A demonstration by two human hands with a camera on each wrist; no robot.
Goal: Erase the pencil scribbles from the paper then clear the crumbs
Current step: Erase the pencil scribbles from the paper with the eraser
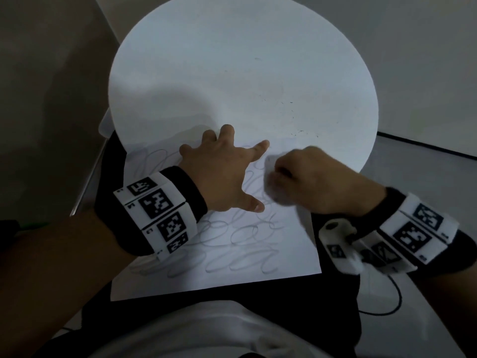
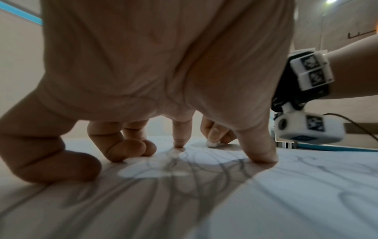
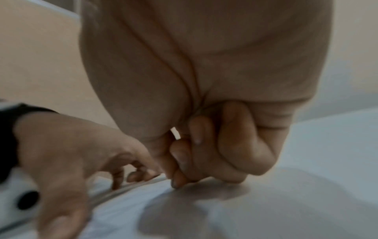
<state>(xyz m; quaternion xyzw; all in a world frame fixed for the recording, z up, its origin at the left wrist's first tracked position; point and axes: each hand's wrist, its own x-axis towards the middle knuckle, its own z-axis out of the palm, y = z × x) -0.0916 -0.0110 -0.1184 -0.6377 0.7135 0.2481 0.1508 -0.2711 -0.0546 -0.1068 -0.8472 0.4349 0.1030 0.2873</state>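
White and round, the worktop [image 1: 232, 60] fills the middle of the head view, with grey floor around it. Paper [image 1: 232, 267] lies across its 6 o'clock edge, its near part overhanging toward the person's lap. Looping pencil scribbles [image 1: 240, 254] cover most of the sheet, thickest from the centre toward 6 o'clock; the strip toward 12 o'clock looks paler, though the light is dim. Dark crumbs [image 1: 296, 125] speckle the bare worktop toward 1 o'clock from the hands.

Left hand [image 1: 224, 174] sits at the sheet's 11 o'clock part, fingers spread and fingertips [image 2: 263, 155] pressed down on the paper, holding nothing (the left wrist view shows the palm arched clear of the sheet). Right hand [image 1: 309, 182] is just beside it at 3 o'clock, blurred, its grip curled tight with thumb and fingers pinching a small white eraser [image 2: 212, 143] whose tip touches the paper. In the right wrist view the eraser is hidden behind the curled fingers [image 3: 204, 153].

Marker bands wrap both wrists [image 1: 157, 215].
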